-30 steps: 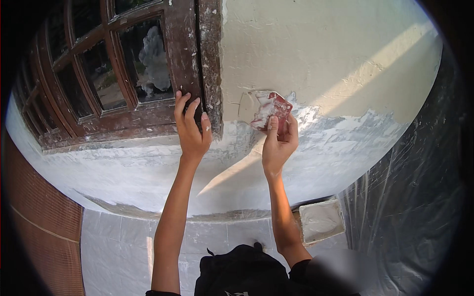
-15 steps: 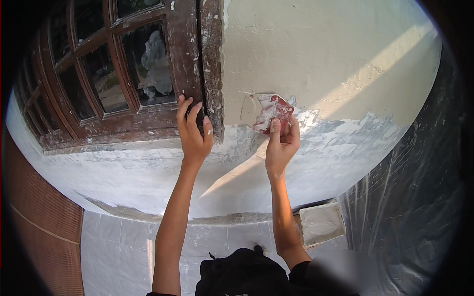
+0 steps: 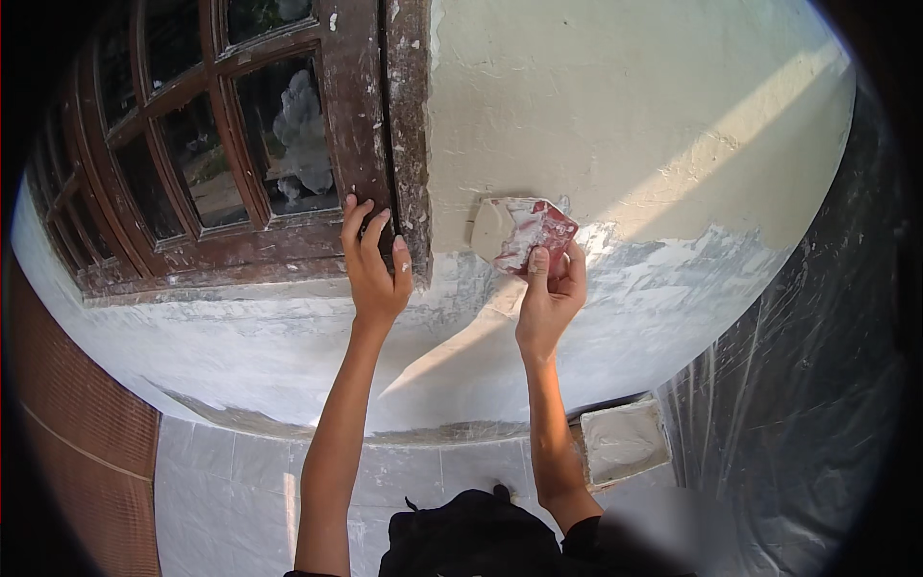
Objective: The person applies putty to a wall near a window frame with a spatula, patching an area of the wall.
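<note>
My right hand (image 3: 552, 306) grips a red putty spreader (image 3: 540, 231), thumb on the near face and fingers behind. White and cream putty is smeared over its face. The spreader is held at the wall (image 3: 635, 115), right of the window frame and around where cream paint meets a rough whitish coat; whether its edge touches cannot be made out. With fingers apart, my left hand (image 3: 377, 274) rests its fingertips on the lower corner of the brown wooden window (image 3: 361, 144). Flecks of putty mark one of its fingers.
A square tub of pale putty (image 3: 625, 442) stands on the grey tiled floor (image 3: 394, 471) at the wall's foot, beside my right forearm. Dark plastic sheeting (image 3: 769, 413) hangs at the right. A brown ribbed panel (image 3: 87, 413) stands at the left.
My right hand and the spreader have come slightly lower, and the spreader's angle has changed, showing more of its putty-covered face. My left hand stays on the window.
</note>
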### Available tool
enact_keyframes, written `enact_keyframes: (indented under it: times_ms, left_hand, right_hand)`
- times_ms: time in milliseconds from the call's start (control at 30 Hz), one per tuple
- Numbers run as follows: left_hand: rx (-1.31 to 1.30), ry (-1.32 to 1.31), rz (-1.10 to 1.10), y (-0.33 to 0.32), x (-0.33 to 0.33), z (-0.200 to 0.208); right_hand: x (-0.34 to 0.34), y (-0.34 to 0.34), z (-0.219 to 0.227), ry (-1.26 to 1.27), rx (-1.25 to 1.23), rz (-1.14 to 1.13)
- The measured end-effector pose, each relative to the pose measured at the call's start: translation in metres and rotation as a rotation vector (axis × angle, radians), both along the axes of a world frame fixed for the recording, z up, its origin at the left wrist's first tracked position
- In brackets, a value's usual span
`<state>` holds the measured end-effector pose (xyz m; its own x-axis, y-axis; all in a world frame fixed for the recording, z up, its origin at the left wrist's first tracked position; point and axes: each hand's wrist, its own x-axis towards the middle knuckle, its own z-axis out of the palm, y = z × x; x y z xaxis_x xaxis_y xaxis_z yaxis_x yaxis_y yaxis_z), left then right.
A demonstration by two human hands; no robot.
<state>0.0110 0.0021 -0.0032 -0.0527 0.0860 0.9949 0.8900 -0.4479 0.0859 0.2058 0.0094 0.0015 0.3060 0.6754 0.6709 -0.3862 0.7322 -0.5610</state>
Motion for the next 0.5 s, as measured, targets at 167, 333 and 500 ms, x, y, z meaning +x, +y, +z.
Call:
enact_keyframes:
  times_ms: [167, 333, 500]
  left_hand:
    - [0.009, 0.004, -0.009, -0.003, -0.005, 0.000]
    - [-0.008, 0.003, 0.001, -0.001, -0.001, -0.001]
    - [0.012, 0.012, -0.012, -0.003, -0.003, 0.000]
  right_hand:
    - [-0.016, 0.003, 0.000, -0.002, -0.028, -0.071]
    - [0.008, -0.003, 0.002, -0.063, 0.052, -0.102]
    - [0.011, 0.002, 0.031, -0.317, 0.133, -0.225]
